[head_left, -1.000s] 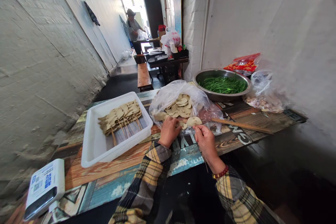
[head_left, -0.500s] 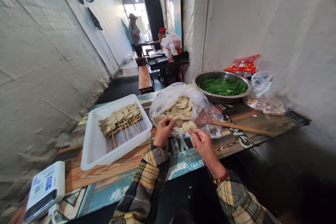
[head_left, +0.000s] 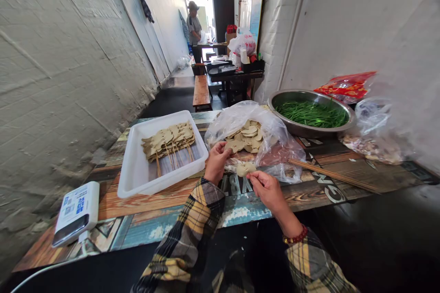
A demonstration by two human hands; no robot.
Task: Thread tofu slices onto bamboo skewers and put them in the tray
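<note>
My left hand pinches a thin beige slice at the front of an open clear plastic bag. Inside that bag lies a heap of similar slices. Just right of it, my right hand is closed on a skewer, most of it hidden by the fingers; a beige slice is at its tip, and I cannot tell how many are on it. To the left, a white plastic tub holds a row of loaded skewers, their sticks pointing toward me.
Bare wooden skewers lie right of the bag. Behind them stand a metal basin of green chives and a plastic bag. A white payment device sits at the table's left. Someone stands far back.
My left hand now holds a slice out from the heap, clear of the bag's mouth. My right hand stays near the same spot with its skewer. The view has shifted left and slightly down.
</note>
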